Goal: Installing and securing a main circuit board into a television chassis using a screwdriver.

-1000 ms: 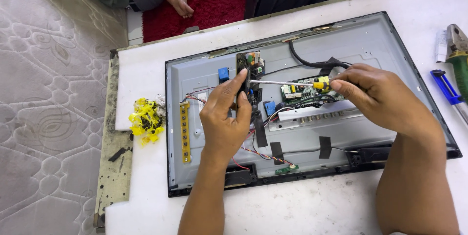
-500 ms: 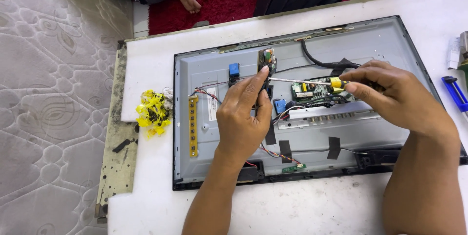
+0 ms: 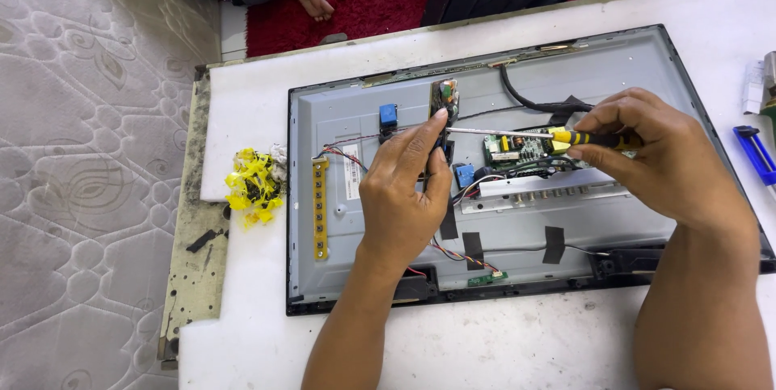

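Right hand [image 3: 663, 156] levels screwdriver [image 3: 550, 136]; left hand [image 3: 404, 188] steadies board [image 3: 444, 99].

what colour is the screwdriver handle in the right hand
Yellow and black handle, gripped by the right hand; head view.

Two bare forearms come up from the 6 o'clock edge, with no sleeves, gloves, watch or rings in view. The left hand [image 3: 402, 196] sits near the centre, seen from the back, knuckles toward 12 o'clock, with short trimmed nails. The right hand [image 3: 659, 156] lies toward 3 o'clock, also back-up, broad across the knuckles. Its forearm looks thicker, being nearer the camera, and runs off at 5 o'clock.
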